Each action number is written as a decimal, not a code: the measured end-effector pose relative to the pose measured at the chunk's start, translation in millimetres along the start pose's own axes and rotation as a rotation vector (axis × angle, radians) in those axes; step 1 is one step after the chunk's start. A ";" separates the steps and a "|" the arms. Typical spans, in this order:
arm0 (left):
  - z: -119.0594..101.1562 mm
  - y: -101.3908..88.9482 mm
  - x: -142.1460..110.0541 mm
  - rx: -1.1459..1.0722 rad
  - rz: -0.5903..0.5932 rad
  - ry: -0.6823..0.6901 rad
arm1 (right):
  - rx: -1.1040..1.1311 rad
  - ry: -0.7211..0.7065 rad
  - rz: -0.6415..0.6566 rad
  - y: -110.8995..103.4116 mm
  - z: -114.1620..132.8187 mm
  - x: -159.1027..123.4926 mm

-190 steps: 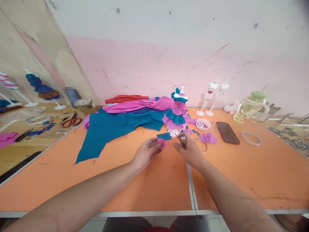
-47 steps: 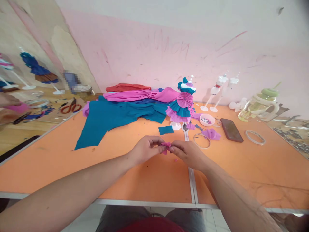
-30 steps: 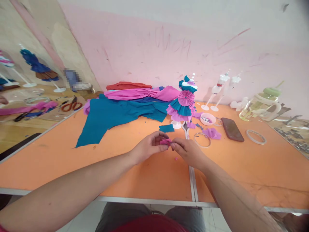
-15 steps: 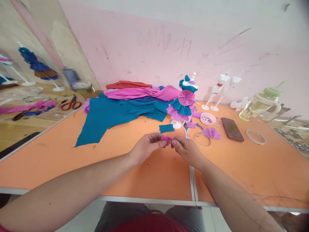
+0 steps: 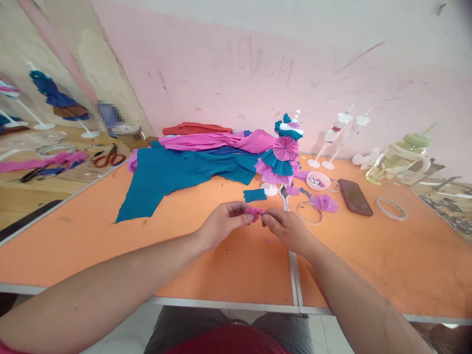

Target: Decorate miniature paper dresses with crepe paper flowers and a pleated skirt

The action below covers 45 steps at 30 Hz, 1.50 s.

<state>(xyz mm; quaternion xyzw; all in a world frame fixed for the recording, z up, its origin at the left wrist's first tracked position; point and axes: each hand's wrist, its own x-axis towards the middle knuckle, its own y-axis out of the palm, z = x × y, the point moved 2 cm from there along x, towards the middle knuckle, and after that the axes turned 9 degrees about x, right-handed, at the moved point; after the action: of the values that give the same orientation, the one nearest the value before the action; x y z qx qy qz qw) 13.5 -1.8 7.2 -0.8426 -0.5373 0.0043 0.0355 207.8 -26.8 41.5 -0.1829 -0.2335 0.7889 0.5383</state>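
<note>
Between my hands, just above the orange table, is a small crumpled piece of pink crepe paper [image 5: 253, 212]. My left hand [image 5: 226, 221] pinches it between thumb and fingers from the left. From the right, the thumb and fingertips of my right hand [image 5: 283, 225] close on its edge. Beyond my hands lies a small teal paper piece [image 5: 255, 195]. Behind that stands a miniature dress form [image 5: 282, 147] in a teal and pink ruffled paper dress, with a pink pleated rosette at its front.
Teal crepe paper [image 5: 177, 172] spreads across the back left, with pink and red folds behind it. To the right are a small pink bowl [image 5: 318, 181], a tape roll [image 5: 309, 213], a phone [image 5: 355, 197], a white ring [image 5: 391, 209] and a bottle [image 5: 396, 162]. Scissors [image 5: 108, 158] lie far left.
Both hands stay almost in place, still pinching the pink paper, which has shifted very slightly in the fingers. Everything else lies as before.
</note>
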 end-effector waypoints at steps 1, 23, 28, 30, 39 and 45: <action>-0.2 0.2 -0.1 0.005 0.000 0.003 | -0.011 -0.001 -0.007 -0.1 0.1 -0.1; 2.6 4.1 0.1 -0.189 -0.021 -0.042 | 0.053 -0.009 -0.023 4.3 4.7 -1.6; 5.6 4.6 2.2 -0.297 -0.014 -0.068 | 0.013 -0.014 -0.021 5.8 1.1 0.1; 4.1 2.8 2.3 -0.187 -0.031 -0.026 | 0.012 -0.008 -0.019 6.0 -0.4 0.1; -6.9 1.0 -3.3 0.069 -0.003 0.010 | -0.059 -0.032 -0.008 0.3 1.0 -1.2; -4.1 -0.4 -0.6 0.059 0.024 0.012 | -0.098 -0.038 0.001 -3.7 0.6 -1.5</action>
<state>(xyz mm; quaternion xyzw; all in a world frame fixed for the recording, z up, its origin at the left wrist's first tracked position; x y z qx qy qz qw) 13.1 -2.4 11.3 -0.8477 -0.5264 0.0156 0.0637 210.8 -27.1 44.1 -0.1940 -0.2822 0.7800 0.5238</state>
